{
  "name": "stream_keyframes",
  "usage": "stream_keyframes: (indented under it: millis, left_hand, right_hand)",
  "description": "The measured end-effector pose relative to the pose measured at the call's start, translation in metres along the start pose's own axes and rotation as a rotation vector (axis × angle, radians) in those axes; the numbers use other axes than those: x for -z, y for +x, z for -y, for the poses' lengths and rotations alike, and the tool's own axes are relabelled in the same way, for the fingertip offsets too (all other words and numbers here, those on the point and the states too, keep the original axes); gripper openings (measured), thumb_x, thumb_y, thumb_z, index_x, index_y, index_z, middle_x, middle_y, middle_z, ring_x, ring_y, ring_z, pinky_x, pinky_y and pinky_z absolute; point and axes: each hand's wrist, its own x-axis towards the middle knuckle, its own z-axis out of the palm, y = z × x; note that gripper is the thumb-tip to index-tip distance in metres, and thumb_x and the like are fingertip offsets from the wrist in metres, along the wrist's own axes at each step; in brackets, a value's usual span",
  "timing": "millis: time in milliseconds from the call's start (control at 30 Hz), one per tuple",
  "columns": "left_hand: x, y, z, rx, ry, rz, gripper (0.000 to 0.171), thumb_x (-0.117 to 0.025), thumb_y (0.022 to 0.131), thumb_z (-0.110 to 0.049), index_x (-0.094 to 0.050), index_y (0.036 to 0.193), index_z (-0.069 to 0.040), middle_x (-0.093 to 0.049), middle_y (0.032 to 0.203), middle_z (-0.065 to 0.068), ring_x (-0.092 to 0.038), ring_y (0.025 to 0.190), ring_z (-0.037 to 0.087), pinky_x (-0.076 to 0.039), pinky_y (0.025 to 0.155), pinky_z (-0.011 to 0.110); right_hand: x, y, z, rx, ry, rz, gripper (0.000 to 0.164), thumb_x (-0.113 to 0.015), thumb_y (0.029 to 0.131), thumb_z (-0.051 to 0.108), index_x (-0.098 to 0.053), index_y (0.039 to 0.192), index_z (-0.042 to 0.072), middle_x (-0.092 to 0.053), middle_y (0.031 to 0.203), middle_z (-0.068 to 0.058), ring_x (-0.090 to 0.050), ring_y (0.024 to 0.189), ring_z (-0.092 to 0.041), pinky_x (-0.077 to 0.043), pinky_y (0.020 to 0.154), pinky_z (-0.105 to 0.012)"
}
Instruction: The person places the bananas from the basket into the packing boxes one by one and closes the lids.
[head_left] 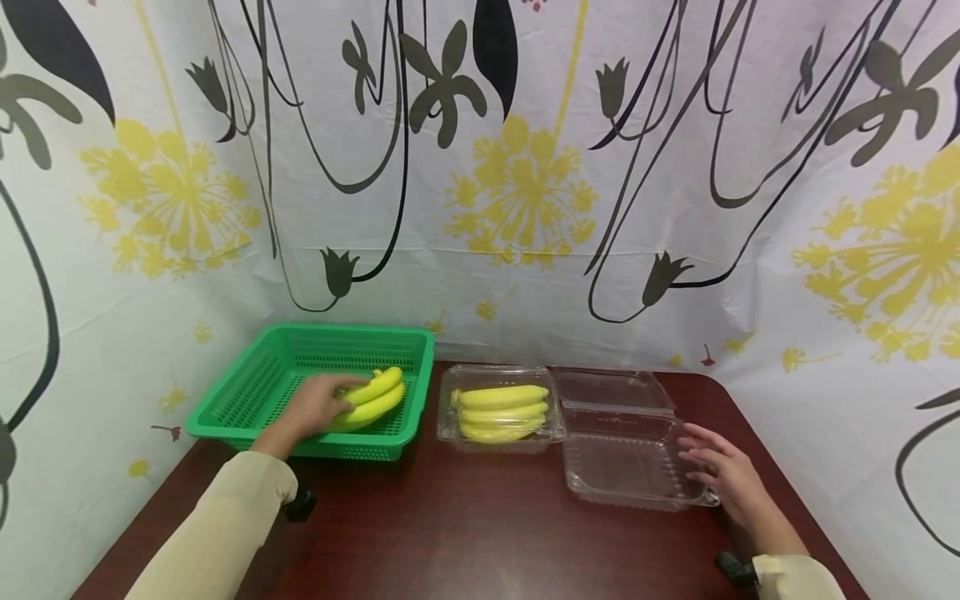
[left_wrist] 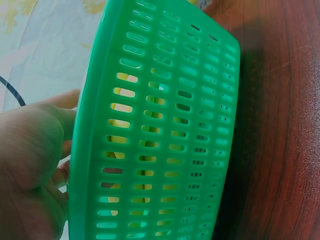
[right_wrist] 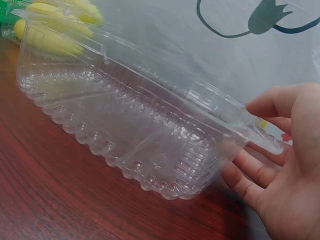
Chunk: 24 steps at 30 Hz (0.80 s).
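In the head view my left hand (head_left: 318, 404) reaches into a green basket (head_left: 423, 375) and grips yellow bananas (head_left: 382, 404) at their left side. The left wrist view shows part of this hand (left_wrist: 32, 165) behind the rim, its fingertips hidden by the slotted wall (left_wrist: 165, 125). At the right, my right hand (head_left: 727, 471) is beside a clear plastic container (head_left: 626, 467), whose lid (head_left: 615, 390) is folded back. In the right wrist view its loosely bent, spread fingers (right_wrist: 250, 187) touch the container's end.
Between basket and open container stands a second clear container (head_left: 555, 417) with several bananas (head_left: 502, 398) under its clear top. All of it sits on a dark red-brown table (head_left: 480, 525). A flower-patterned cloth (head_left: 525, 308) hangs along the back and both sides.
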Motion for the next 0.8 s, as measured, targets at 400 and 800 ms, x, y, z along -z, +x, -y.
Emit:
stream_keyframes:
  millis: [400,800]
  left_hand:
    - [0.006,0.003,-0.004,0.055,-0.017,-0.052,0.043,-0.07,0.089,-0.006,-0.063,0.131,-0.013,-0.063,0.122,0.02,-0.06,0.105,0.038,-0.052,0.07,0.041]
    - [0.014,0.007,-0.015,0.092,-0.022,-0.08,0.056,-0.071,0.088,-0.009,-0.052,0.141,-0.014,-0.063,0.122,0.021,-0.06,0.105,0.037,-0.051,0.074,0.046]
  right_hand:
    - [-0.013,0.002,-0.001,0.0,0.019,0.022,0.04,-0.046,0.104,0.012,-0.046,0.144,0.01,-0.066,0.114,0.01,-0.063,0.1,-0.009,-0.053,0.076,-0.032]
    - [-0.022,0.006,-0.006,0.015,0.014,0.036,0.04,-0.047,0.103,0.009,-0.047,0.143,0.007,-0.067,0.114,0.007,-0.063,0.1,-0.01,-0.054,0.075,-0.032]
